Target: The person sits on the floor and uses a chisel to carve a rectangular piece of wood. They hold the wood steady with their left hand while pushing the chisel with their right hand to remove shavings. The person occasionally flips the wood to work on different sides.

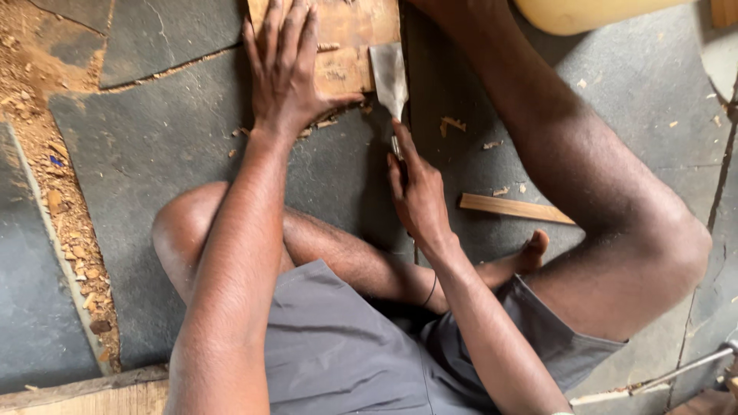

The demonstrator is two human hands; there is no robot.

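**Floor bench: chisel at plank edge, both hands engaged**

Dark grey slab floor [169, 154], cracked into panels, with sawdust and chips banked along the left seam. Person sits on it, knees spread, grey shorts [346, 353].

Flat brown wooden plank [350, 46] lies on the floor ahead of the knees, runs out of the top of frame. Its near end faces the person.

Pale yellow rounded container [584, 11] top right, mostly cut off; can't tell what it is.

Thin pale wood offcut strip [515, 207] lies on the floor right of the right hand, long axis roughly left-right, slightly tilted, not touched.

Left hand [284, 73]: flat, fingers spread and pointing away, palm pressed down on the plank's near-left part. Open, gripping nothing, just pinning.

Right hand [419, 196]: closed around the handle of a steel-bladed chisel [388, 81]; handle mostly hidden in the fist.

Key geometry: chisel's long axis runs near-to-far, blade pointing away from the person. Blade sits at the plank's near-right corner, just beside the left thumb; whether the edge is in the wood or just against it can't be told. Plank lies straight ahead of the right hand along the tool axis. Left hand is the nearer to the plank, being on it.

Small wood chips [453, 123] scattered just right of the blade and under the plank's near edge.
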